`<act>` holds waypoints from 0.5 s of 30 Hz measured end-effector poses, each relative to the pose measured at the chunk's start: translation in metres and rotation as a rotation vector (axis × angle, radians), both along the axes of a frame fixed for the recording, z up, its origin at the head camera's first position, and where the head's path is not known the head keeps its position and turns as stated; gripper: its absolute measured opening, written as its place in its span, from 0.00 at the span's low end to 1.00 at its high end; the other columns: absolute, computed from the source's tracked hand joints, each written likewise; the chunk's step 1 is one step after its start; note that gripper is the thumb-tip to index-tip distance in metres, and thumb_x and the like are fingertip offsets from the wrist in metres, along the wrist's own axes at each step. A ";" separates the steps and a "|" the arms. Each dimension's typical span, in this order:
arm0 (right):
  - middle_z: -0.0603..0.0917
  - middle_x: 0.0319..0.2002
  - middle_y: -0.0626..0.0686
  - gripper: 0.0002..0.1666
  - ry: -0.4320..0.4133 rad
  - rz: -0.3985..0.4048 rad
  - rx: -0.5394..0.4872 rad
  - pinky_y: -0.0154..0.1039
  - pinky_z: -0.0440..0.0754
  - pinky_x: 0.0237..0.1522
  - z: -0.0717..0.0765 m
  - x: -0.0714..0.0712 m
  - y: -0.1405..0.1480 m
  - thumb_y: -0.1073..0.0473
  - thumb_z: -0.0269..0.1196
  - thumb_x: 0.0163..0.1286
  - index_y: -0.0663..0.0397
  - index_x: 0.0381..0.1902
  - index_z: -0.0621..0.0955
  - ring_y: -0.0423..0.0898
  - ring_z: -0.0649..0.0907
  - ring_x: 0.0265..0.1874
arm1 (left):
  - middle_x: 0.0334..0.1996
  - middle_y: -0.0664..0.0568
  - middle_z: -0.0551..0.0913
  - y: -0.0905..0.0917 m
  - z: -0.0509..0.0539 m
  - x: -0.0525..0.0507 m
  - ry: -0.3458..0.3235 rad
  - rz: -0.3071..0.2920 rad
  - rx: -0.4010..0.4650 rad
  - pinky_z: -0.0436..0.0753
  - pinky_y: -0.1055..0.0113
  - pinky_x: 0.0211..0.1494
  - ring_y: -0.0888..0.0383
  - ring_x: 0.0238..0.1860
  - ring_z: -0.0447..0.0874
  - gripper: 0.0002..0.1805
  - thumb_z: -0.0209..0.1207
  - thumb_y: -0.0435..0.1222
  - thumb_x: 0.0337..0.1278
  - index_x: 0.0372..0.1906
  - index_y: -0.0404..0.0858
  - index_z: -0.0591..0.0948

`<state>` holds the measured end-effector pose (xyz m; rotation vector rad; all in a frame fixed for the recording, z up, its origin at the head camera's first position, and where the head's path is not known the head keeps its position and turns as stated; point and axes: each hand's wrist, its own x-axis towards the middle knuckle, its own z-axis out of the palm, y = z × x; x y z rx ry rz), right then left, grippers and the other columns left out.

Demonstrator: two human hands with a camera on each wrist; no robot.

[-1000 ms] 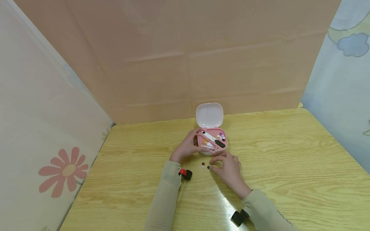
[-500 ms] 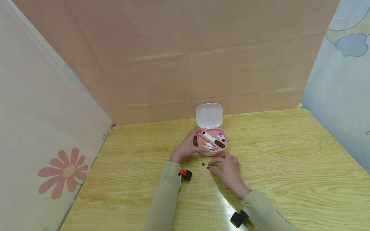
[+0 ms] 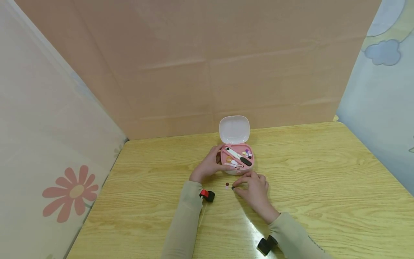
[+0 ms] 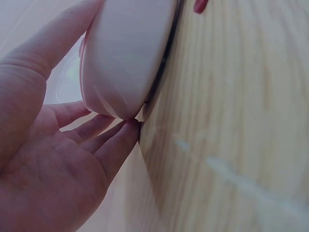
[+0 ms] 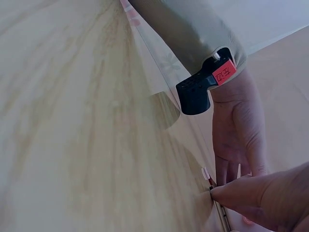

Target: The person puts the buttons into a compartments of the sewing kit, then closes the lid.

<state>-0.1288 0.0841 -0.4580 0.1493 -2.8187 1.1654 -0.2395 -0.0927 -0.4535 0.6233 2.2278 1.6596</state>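
Observation:
My left hand (image 3: 208, 168) grips the left side of a small open box (image 3: 230, 172), its thumb along the front edge. In the left wrist view the other fingertips meet the box's pale wall (image 4: 128, 53) low down, near the table. The box has a pink divided tray with small buttons (image 3: 247, 153), a slim white tool with a black end (image 3: 245, 161), and other small pieces. In front of it, my right hand (image 3: 255, 192) pinches a small black button (image 3: 233, 188) at the tabletop. Just left lie a dark red button (image 3: 227, 184) and a pink button (image 3: 227, 187).
The box's pale lid (image 3: 234, 130) stands upright behind the tray. A wood-grain table (image 3: 145, 201) runs back to a brown-covered wall (image 3: 207, 72). Black wrist devices sit on both sleeves, the left one (image 3: 208, 195) with a red tag.
The right hand and the black button have shifted very slightly left. The left hand and the box have stayed in place.

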 end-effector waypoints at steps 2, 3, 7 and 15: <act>0.74 0.46 0.57 0.05 -0.001 -0.001 0.001 0.61 0.53 0.51 0.000 0.000 0.000 0.58 0.74 0.51 0.43 0.26 0.87 0.63 0.63 0.52 | 0.63 0.49 0.60 0.000 0.000 0.000 0.004 -0.002 0.002 0.73 0.67 0.59 0.57 0.59 0.70 0.51 0.74 0.35 0.43 0.73 0.45 0.58; 0.75 0.46 0.57 0.05 -0.002 -0.003 0.000 0.61 0.53 0.51 0.000 0.000 0.000 0.58 0.74 0.51 0.43 0.26 0.87 0.63 0.63 0.53 | 0.63 0.49 0.60 0.000 -0.001 0.000 0.005 0.000 -0.001 0.73 0.67 0.59 0.57 0.59 0.70 0.51 0.74 0.35 0.43 0.73 0.45 0.58; 0.75 0.45 0.57 0.06 -0.001 -0.012 -0.006 0.61 0.53 0.52 0.000 0.000 0.000 0.59 0.74 0.49 0.43 0.24 0.86 0.64 0.64 0.52 | 0.62 0.51 0.60 0.000 -0.001 0.000 -0.004 0.014 -0.014 0.72 0.69 0.59 0.59 0.60 0.69 0.52 0.75 0.36 0.42 0.73 0.46 0.58; 0.76 0.44 0.55 0.08 0.004 -0.013 -0.008 0.60 0.54 0.51 0.001 0.000 0.001 0.60 0.75 0.48 0.43 0.21 0.84 0.64 0.65 0.52 | 0.61 0.54 0.60 0.001 -0.002 0.000 -0.028 0.023 -0.017 0.72 0.70 0.59 0.61 0.60 0.69 0.51 0.74 0.37 0.43 0.73 0.48 0.58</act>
